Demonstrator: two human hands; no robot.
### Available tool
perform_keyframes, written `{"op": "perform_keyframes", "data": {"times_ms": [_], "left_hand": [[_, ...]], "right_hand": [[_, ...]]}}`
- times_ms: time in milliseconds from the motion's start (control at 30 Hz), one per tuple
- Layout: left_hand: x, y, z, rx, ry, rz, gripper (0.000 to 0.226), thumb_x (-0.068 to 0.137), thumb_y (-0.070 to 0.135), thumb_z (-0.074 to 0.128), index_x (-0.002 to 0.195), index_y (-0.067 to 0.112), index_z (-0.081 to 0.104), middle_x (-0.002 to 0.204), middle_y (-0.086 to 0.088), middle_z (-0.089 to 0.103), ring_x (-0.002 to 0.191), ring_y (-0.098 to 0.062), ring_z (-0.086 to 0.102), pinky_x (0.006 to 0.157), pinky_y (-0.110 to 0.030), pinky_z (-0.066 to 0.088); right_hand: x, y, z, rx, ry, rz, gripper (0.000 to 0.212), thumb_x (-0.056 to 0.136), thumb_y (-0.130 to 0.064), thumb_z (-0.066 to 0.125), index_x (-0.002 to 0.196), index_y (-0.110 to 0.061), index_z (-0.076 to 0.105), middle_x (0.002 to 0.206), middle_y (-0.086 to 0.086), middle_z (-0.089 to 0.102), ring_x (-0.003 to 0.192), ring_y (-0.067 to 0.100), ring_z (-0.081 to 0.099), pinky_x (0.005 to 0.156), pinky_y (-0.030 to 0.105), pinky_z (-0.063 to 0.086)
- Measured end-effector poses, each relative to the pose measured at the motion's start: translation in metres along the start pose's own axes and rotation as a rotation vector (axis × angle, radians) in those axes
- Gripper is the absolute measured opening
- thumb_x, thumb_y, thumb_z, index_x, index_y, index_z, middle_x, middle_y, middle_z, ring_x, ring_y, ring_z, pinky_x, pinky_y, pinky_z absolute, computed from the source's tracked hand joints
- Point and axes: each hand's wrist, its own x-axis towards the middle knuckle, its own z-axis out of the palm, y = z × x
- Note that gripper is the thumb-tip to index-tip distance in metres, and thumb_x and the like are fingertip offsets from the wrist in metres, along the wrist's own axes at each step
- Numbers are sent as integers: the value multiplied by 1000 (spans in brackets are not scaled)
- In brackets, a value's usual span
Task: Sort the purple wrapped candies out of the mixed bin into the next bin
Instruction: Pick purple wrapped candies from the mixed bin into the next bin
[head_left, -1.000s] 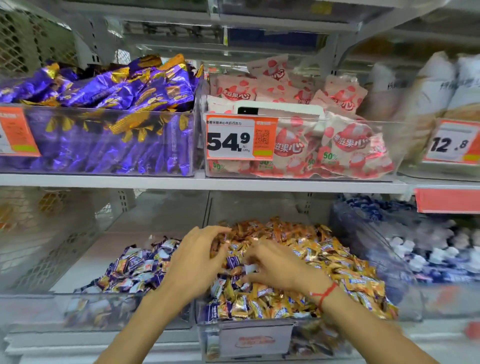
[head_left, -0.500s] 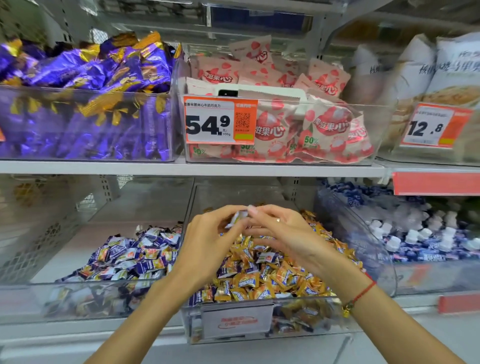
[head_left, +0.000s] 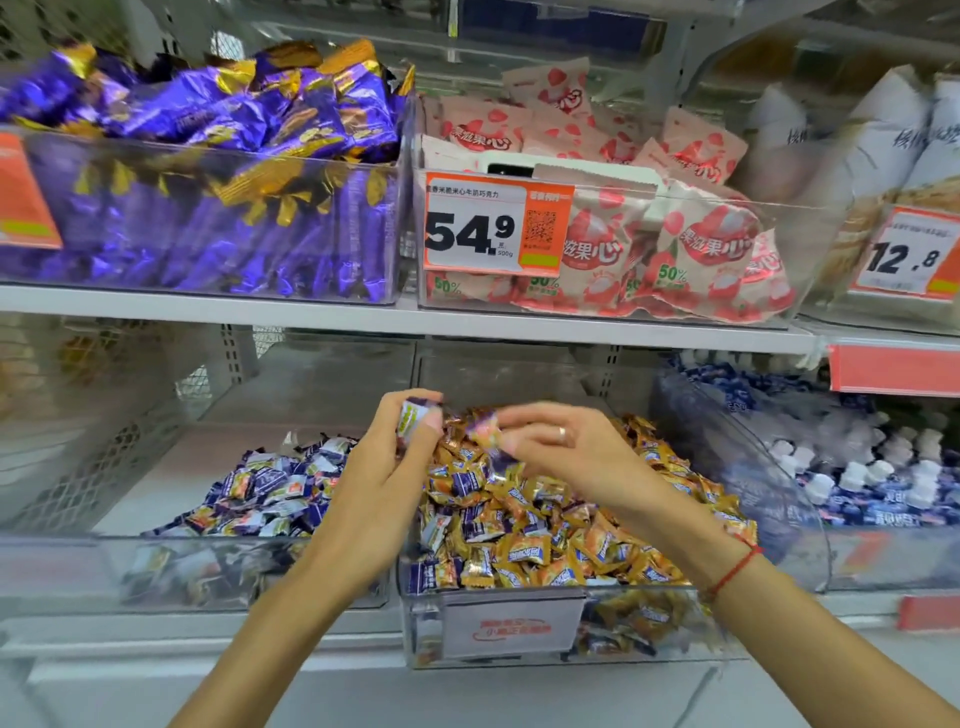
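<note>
Shop shelving, two tiers of clear bins. Lower shelf: mixed bin of orange and purple candies; next bin to its left. Left hand pinches a purple wrapped candy; right hand pinches another candy. Both hover over the mixed bin.

I'm seeing mixed bin: gold-orange and purple wrappers | next bin: purple-white wrappers | price tag: orange, black digits
</note>
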Motion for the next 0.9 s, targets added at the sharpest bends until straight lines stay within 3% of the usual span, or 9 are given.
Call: {"op": "perform_keyframes", "data": {"times_ms": [100,200,300,400,500,567,667,767,900], "left_hand": [[3,4,2,-19,-2,-17,44,82,68,33,106,36,51,83,0,62,75,-12,58,79,-33,49],[4,1,2,-35,0,10,41,92,59,38,106,25,56,94,-12,65,88,-25,62,83,-47,52],[4,-6,2,22,19,17,35,98,49,36,103,24,59,82,-7,63,73,-21,60,73,-42,50],[7,-5,0,-97,97,-55,29,100,40,38,98,22,60,74,2,61,64,-9,56,66,-35,48],[11,-5,-6,-273,124,-106,21,101,28,41,98,21,60,88,5,67,69,-2,62,65,-21,54],[11,-7,-13,-309,100,-112,16,101,23,42,102,22,59,95,4,66,72,0,63,63,-18,53],[9,-14,-22,-254,73,-133,16,101,19,43,103,27,56,96,6,64,73,1,59,62,-17,51],[8,-16,-26,-221,66,-219,17,100,13,44,99,24,57,90,4,61,70,-6,54,57,-16,49],[4,-17,-25,-137,56,-175,17,101,24,44,101,19,60,85,6,60,62,-2,50,55,-19,47]], "right_hand": [[2,-18,30,318,4,1,23,85,-17,70,107,-10,70,95,5,75,93,14,71,77,18,54],[4,-22,46,346,4,1,23,88,-15,67,110,-9,71,100,6,75,94,13,71,76,17,54],[4,-20,38,268,-5,-26,20,92,-17,63,110,-15,72,98,1,75,89,10,70,75,19,55],[14,-1,22,-214,52,-36,13,88,-18,68,100,-21,71,91,-10,71,85,6,67,71,14,51],[20,30,22,-879,-286,-5,25,85,-28,72,108,-20,70,93,-15,63,79,-2,55,69,16,42],[21,45,26,-1064,-341,-33,25,86,-33,70,106,-18,72,99,-6,66,82,7,56,67,23,41],[27,46,24,-917,-262,18,27,95,-36,58,95,-11,70,83,5,69,71,21,61,60,33,47],[29,37,15,-547,-241,107,14,100,-24,50,104,-12,57,95,7,73,83,22,70,80,45,56],[15,3,23,1,-110,54,20,91,-18,62,107,-6,57,95,6,75,85,19,73,74,28,60]]}}
